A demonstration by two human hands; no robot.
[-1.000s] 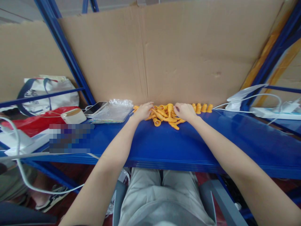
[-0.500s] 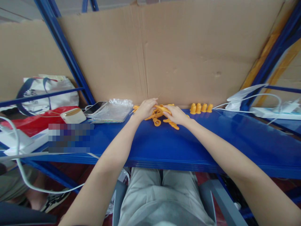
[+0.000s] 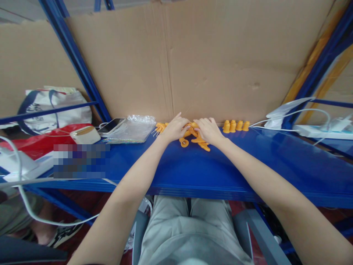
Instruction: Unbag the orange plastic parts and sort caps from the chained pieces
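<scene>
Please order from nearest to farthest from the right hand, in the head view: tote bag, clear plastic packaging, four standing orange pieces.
1. Four standing orange pieces, right of the right hand.
2. Clear plastic packaging, past the left hand.
3. Tote bag, far left.

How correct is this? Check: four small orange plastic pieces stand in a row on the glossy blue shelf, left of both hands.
Wrong side: in the head view, the four small orange plastic pieces stand in a row right of both left hand and right hand.
</scene>
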